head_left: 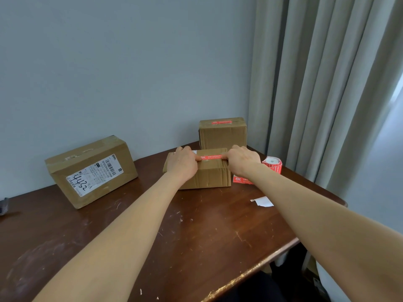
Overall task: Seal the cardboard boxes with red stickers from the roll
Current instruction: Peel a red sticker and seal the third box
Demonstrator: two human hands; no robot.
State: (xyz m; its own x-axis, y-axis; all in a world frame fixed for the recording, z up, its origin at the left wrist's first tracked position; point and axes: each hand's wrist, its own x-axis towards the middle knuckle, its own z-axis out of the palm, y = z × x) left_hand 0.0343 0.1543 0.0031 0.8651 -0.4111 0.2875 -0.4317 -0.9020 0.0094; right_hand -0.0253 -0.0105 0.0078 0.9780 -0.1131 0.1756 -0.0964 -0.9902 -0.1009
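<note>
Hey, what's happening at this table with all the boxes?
A person is sealing boxes. Their left hand and right hand press a long red sticker onto the top of the small brown cardboard box in the middle. The brown cardboard box behind it already wears a red sticker; the larger box with a white shipping label shows none. The roll of red stickers sits on the dark wooden table, right of the hands.

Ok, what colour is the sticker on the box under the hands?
The sticker is red with white print; head view.
</note>
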